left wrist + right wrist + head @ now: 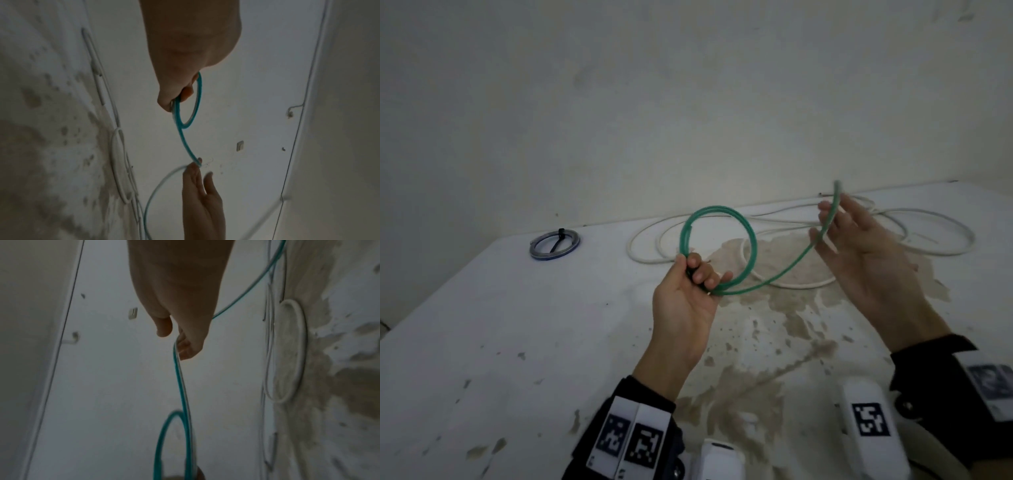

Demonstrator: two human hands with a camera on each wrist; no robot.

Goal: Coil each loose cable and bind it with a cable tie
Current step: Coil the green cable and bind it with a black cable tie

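Note:
A green cable (754,245) is held up over the white table (517,325). My left hand (688,284) grips it where one round loop crosses itself, fingers curled round the strands. From there the cable (182,134) runs right and up across the straight fingers of my right hand (866,246), its free end sticking up past them. In the right wrist view the cable (180,386) leaves my right hand (179,288) between thumb and fingertips. A long white cable (791,284) lies loose on the table behind both hands.
A grey-blue coil (576,245) bound with a black cable tie (560,236) lies at the table's back left. A brown stain (774,325) spreads over the table's middle. A plain wall rises right behind the table.

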